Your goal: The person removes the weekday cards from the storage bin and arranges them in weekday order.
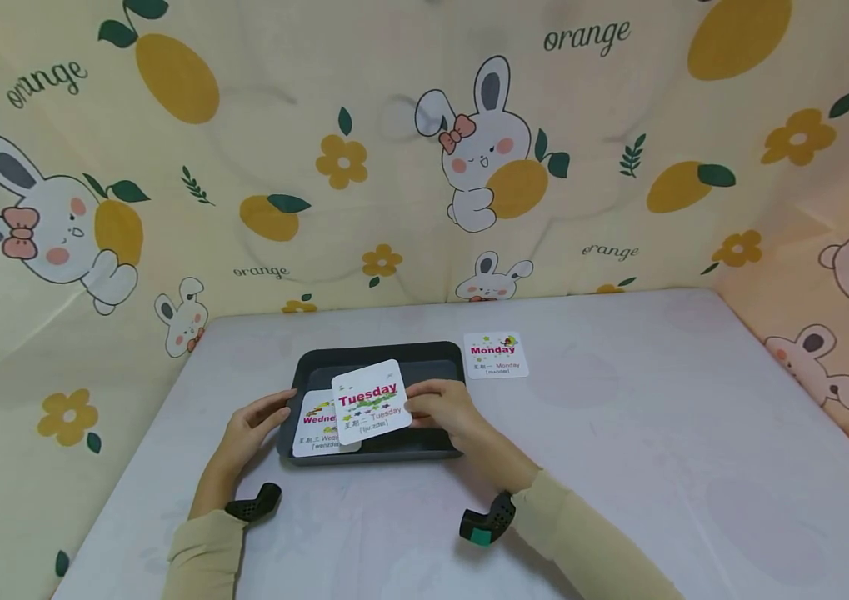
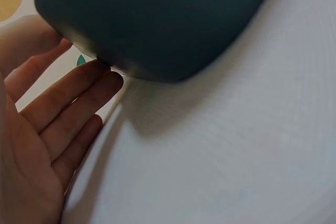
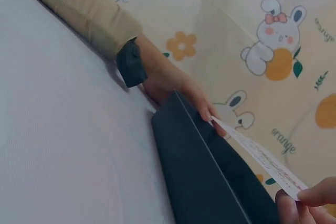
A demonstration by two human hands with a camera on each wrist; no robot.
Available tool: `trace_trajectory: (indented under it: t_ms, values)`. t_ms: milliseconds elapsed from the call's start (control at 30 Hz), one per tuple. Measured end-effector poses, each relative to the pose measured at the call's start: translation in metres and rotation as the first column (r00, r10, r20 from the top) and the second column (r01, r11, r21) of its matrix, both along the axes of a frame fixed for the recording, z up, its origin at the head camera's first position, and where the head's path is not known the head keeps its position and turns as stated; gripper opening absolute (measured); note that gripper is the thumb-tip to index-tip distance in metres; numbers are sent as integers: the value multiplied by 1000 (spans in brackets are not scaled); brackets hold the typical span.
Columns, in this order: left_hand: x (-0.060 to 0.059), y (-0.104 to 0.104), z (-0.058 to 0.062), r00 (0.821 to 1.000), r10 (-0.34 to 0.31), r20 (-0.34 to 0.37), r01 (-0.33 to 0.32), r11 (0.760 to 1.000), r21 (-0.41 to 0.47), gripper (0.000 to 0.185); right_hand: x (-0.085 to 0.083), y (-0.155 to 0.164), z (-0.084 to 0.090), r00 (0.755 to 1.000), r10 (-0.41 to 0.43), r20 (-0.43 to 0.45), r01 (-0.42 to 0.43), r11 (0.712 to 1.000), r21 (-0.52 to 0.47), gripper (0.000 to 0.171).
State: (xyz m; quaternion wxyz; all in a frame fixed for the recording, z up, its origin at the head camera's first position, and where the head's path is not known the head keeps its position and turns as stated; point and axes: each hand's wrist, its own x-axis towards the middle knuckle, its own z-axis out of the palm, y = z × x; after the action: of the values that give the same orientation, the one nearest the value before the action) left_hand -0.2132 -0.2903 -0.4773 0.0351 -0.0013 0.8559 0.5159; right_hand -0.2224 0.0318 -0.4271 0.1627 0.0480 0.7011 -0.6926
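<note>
My right hand [image 1: 454, 412] pinches the right edge of a white "Tuesday" card [image 1: 372, 402]. In the right wrist view this card [image 3: 265, 158] slants above a dark rectangular tray [image 1: 387, 353], with thumb and fingers at its near end. A "Wednesday" card [image 1: 315, 443] lies in the tray's left part, partly covered by the Tuesday card. At the tray's left side, my left hand [image 1: 247, 429] holds the rim. The left wrist view shows fingertips against the tray's underside [image 2: 152, 24], while the thumb's tip is hidden behind it.
A "Monday" card [image 1: 496, 357] lies on the white tabletop [image 1: 619, 467], just right of the tray's back corner. Patterned cloth [image 1: 387, 83] with rabbits and oranges hangs behind and at the sides. Each wrist wears a black device [image 1: 487, 518].
</note>
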Motion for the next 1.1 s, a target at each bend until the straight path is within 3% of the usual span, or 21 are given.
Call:
trace_trajectory:
  t_ms: [200, 533, 1100]
  values:
    - [-1, 0, -2, 1000, -1, 2, 1, 1000, 13, 51, -1, 13, 5, 1000, -12, 7, 12, 1000, 8, 24]
    - [-1, 0, -2, 994, -38, -101, 38, 999, 2, 47, -6, 34, 13, 999, -42, 23, 42, 999, 10, 26]
    - [-2, -2, -3, 996, -29, -83, 28, 1000, -3, 46, -12, 66, 18, 998, -48, -29, 49, 998, 40, 33]
